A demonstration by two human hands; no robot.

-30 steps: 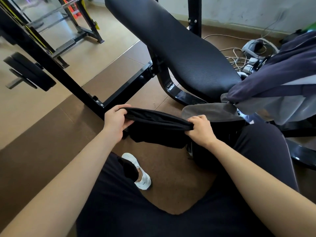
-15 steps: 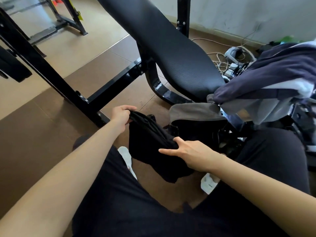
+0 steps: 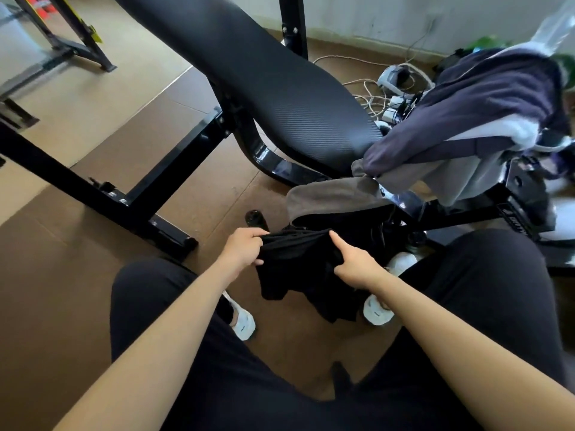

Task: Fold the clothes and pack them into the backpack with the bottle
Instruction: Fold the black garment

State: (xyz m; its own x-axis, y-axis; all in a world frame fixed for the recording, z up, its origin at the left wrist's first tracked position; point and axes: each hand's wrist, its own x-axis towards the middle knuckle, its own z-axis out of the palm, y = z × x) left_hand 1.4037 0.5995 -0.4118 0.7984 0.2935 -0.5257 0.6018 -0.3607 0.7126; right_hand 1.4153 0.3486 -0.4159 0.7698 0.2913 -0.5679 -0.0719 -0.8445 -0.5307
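Black garment (image 3: 298,259), bunched, hangs between both hands low over the brown floor (image 3: 193,188), between the person's knees. Left hand (image 3: 242,253) pinches the top edge at the left end, fingers curled over the cloth. Right hand (image 3: 351,265) grips the right end, thumb up along the fabric and other fingers tucked under it; how tight, can't tell.

The held edge runs left to right, and the rest droops toward a white shoe (image 3: 378,311).

Key relation: the backpack (image 3: 326,200), grey flap thrown back and dark mouth up, sits just beyond the garment on the far side, slightly right, so the right hand is nearer to it. Judgement: the fold isn't tidy yet and likely needs one more halving before it goes forward and down into the opening.

Bottle not picked out with certainty. More clothes (image 3: 466,119), purple and grey, are heaped at far right.

A padded bench (image 3: 264,82) slants across far centre, with its black frame (image 3: 174,169) at left. Room is tight, and cables (image 3: 373,94) lie on the floor behind.
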